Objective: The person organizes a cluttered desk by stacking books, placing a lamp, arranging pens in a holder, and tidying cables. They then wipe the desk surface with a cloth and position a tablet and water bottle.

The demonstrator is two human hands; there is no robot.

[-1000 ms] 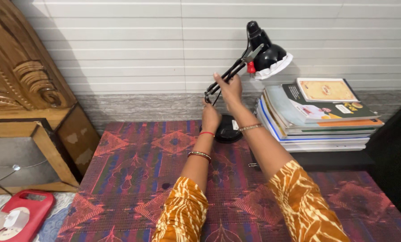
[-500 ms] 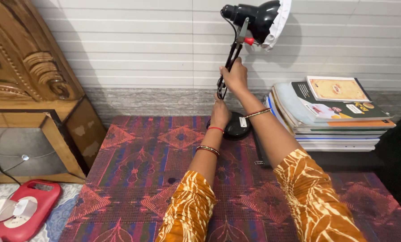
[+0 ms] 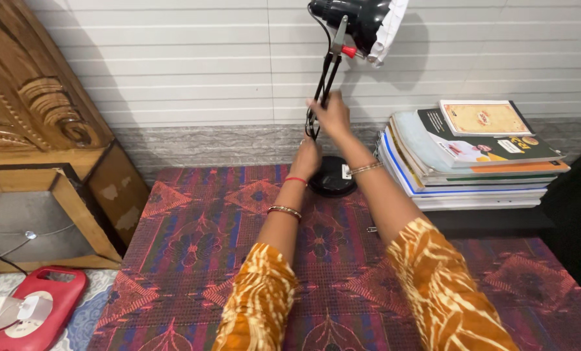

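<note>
Both hands grip the desk lamp [image 3: 342,39], its shade cut off: right hand [image 3: 331,116] on the arm, left hand [image 3: 306,158] lower.

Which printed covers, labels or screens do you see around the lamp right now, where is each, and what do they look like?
Top book: on the book stack right of the lamp, rectangular, cream-yellow cover with a dark border.
Second book: beneath it, dark cover with a white panel and small coloured patches.
Sticker: small white rectangle on the black round lamp base.
Red device: bottom left on the floor, rounded, with a white panel.
No screens in view.
</note>
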